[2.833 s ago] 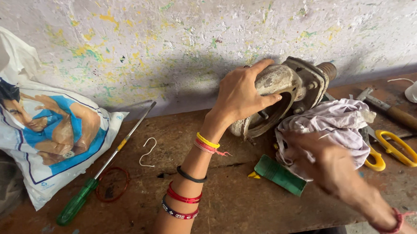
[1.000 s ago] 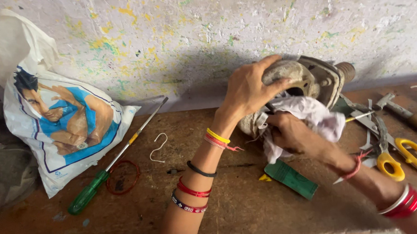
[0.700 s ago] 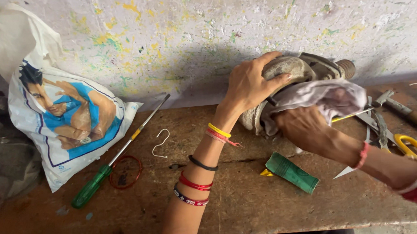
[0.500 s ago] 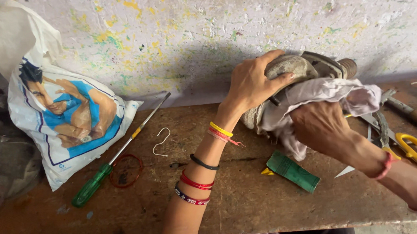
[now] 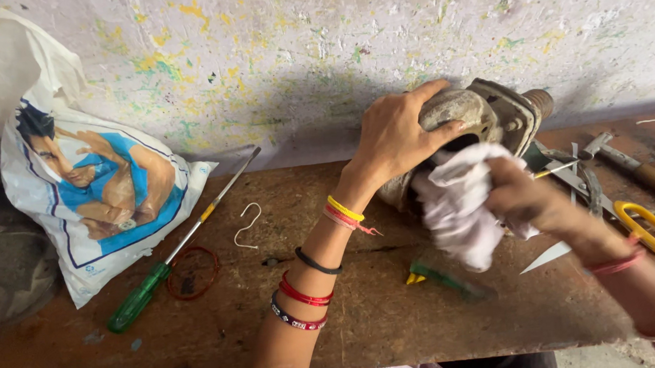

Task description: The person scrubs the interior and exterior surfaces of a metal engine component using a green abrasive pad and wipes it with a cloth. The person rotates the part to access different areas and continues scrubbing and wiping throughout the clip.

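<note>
Currently: left hand [image 5: 397, 138] clamped over rough, rounded metal housing [image 5: 490, 113]; right hand [image 5: 521, 195] gripping crumpled white cloth [image 5: 458, 206] on worn wooden bench [image 5: 350, 304].

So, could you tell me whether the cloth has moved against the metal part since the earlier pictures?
Yes: the cloth has dropped from the top of the metal part to its lower front.

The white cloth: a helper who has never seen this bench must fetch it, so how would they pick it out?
Start at the long brown wooden bench below the paint-speckled wall. Toward its right end, the left hand steadies a grimy grey metal machine part. The crumpled white cloth is bunched in the right hand against that part, the only soft fabric among hard tools.
</note>
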